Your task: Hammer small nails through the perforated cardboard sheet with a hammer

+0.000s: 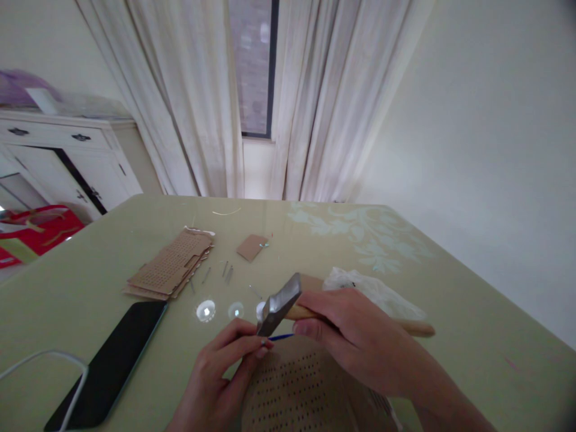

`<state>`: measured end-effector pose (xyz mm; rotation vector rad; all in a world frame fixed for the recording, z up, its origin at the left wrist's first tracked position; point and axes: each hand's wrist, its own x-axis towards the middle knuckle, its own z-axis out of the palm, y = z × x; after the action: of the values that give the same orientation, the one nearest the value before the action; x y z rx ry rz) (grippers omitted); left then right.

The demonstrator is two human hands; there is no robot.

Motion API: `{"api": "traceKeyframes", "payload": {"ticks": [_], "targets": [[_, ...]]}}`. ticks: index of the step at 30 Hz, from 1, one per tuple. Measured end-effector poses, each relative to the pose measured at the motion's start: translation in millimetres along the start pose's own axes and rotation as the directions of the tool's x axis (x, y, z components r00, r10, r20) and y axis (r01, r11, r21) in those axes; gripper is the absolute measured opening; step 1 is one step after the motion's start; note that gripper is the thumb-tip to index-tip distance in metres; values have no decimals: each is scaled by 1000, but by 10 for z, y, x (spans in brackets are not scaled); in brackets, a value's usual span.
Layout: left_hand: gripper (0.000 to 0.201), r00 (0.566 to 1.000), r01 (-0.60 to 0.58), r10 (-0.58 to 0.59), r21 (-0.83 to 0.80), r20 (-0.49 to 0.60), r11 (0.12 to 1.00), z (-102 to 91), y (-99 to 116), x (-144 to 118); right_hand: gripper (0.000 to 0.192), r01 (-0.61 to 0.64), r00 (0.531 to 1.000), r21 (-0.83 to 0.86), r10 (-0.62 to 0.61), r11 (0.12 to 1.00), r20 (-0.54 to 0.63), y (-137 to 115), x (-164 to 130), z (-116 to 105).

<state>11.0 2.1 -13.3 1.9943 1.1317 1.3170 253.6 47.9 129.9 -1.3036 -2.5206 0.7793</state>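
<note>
My right hand (351, 327) is wrapped around the wooden handle of a hammer (279, 305), close to its metal head. The hammer head hangs just above the fingertips of my left hand (225, 366). Between thumb and forefinger the left hand pinches a nail (263, 342), of which only the small round head shows. Beneath both hands lies a brown cardboard sheet (290, 384) punched with rows of small holes, and the nail is at its upper left edge. A thin blue strip (282, 337) shows by that edge; its kind is unclear.
Several loose nails (228, 274) lie beyond my left hand. A stack of perforated cardboard (168, 267), a small cardboard piece (252, 246) and a black phone (112, 366) with a white cable (74, 360) are on the table (148, 222). A clear plastic bag (378, 294) lies behind the hammer handle.
</note>
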Motion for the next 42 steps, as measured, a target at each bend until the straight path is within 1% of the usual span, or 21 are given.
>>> {"api": "traceKeyframes", "payload": {"ticks": [2,7,11,13,17,21,25,29,33,36,39,42], "targets": [[22,1000,3,-3,11,2,1000,-6,7,5,24,19,999,21,-19,1000,-33,7,0,-4],[23,999,-6,5,30,33,1000,-14,52,18,19,0,999,-28,2,1000,45,31,-18,12],[21,1000,5,-5,32,3,999,-20,64,9,19,34,999,15,-33,999,-35,48,-53,-15],[21,1000,-16,15,41,4,999,-25,49,7,20,39,999,16,-38,999,-32,60,-61,-26],[22,997,-72,75,67,-30,995,-42,-7,3,18,-22,1000,-86,24,996,19,113,-16,4],[25,995,-92,96,97,-40,991,-59,-58,-9,25,-53,998,-163,58,985,25,215,100,74],[24,995,-91,95,117,-32,989,-62,-77,10,25,-42,998,-125,46,991,33,326,218,130],[20,998,-56,57,94,-10,994,-64,-59,60,23,-17,999,-70,20,997,37,372,262,130],[20,999,-48,47,95,17,994,-74,-35,85,17,47,999,1,-47,999,-10,296,215,86],[21,999,-38,36,96,19,995,-74,-21,88,21,67,997,47,-65,997,-52,180,150,73],[21,999,-9,6,92,31,996,-69,3,91,22,57,997,29,-55,998,-47,90,94,82],[22,999,-6,2,88,51,996,-66,33,99,21,50,998,1,-50,999,-43,58,69,79]]}}
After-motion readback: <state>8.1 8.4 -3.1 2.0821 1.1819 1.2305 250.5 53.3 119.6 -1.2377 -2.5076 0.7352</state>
